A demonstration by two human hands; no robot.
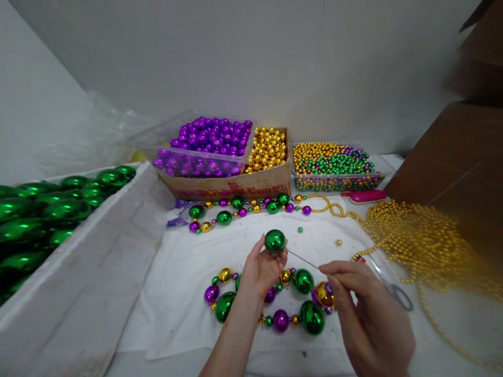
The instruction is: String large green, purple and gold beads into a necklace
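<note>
My left hand (265, 269) is closed round the lower side of a large shiny green bead (275, 241), held up above the cloth. A long thin needle (302, 259) runs from this bead's right side to my right hand (363, 309), whose thumb and fingers pinch its other end. How deep the tip sits in the bead I cannot tell. Under both hands lies a strand of large green, purple and gold beads (281, 320), partly hidden by my left hand and forearm. Its gold bead (325, 294) is beside my right fingers and partly covered by them.
Behind lie a finished-looking bead strand (223, 218), a cardboard box (223, 186) of purple and gold beads, and a clear tray (340, 177) of small mixed beads. Right are a pink-handled tool (367, 196), scissors (401, 297) and piled gold bead chain (416, 235). A white-walled box (90, 262) stands left.
</note>
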